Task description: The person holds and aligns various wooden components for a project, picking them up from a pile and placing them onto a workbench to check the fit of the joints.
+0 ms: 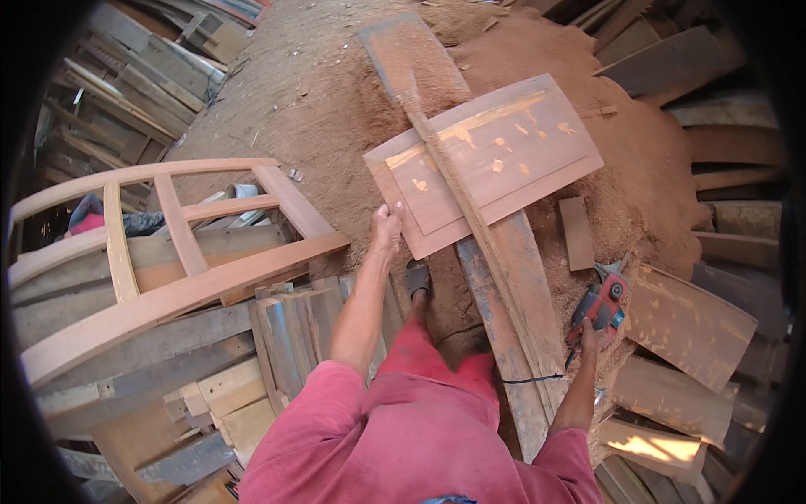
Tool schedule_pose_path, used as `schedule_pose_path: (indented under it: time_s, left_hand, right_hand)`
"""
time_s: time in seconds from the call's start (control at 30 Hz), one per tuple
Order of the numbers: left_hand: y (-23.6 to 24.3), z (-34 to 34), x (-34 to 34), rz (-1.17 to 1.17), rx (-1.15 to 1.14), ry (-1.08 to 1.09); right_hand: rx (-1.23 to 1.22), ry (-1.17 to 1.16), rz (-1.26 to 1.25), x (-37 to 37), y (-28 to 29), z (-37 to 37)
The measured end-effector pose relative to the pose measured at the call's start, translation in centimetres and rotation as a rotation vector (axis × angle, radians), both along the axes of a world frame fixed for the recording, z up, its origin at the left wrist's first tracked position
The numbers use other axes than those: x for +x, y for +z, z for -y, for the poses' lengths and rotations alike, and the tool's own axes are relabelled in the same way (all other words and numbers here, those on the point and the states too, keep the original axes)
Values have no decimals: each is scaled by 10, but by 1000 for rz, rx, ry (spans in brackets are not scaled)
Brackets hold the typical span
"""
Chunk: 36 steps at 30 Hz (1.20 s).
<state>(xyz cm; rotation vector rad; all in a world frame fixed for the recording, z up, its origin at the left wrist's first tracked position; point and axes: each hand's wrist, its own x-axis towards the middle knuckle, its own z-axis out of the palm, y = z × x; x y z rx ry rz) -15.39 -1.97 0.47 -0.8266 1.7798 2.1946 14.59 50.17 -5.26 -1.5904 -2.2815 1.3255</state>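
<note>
My left hand (387, 225) grips the near left corner of a wooden panel (516, 172). The panel has a raised centre field, bevelled borders and patches of yellowish filler. A long narrow wooden strip (462, 185) runs across its face, above a wide worn plank (411, 55). At the right, my right hand (591, 335) is closed round a red and black electric planer (604, 302), held low beside the plank. A dark cable (531, 380) crosses the plank near my right forearm. My right fingers are partly hidden by the tool.
A curved wooden frame with crossbars (180, 223) lies at the left over stacked boards (143, 370). Sawdust (646, 193) is heaped beyond and right of the plank. A small wood block (576, 233) and a filler-marked panel (693, 319) lie near the planer. More boards (739, 176) line the right.
</note>
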Motion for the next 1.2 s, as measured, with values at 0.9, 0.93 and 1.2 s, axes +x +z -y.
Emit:
schedule_pose_path:
  time_s: [0.9,0.93,1.2]
  left_hand:
    - [2,-9,218,95,98,-35]
    - [8,-4,227,35,17,42]
    - [111,26,222,-274,-334,112]
  right_hand:
    - [-632,653,-399,-138,311,263]
    - [-627,700,-368,-141,304,276]
    - [-631,962,-136,-159,261,359]
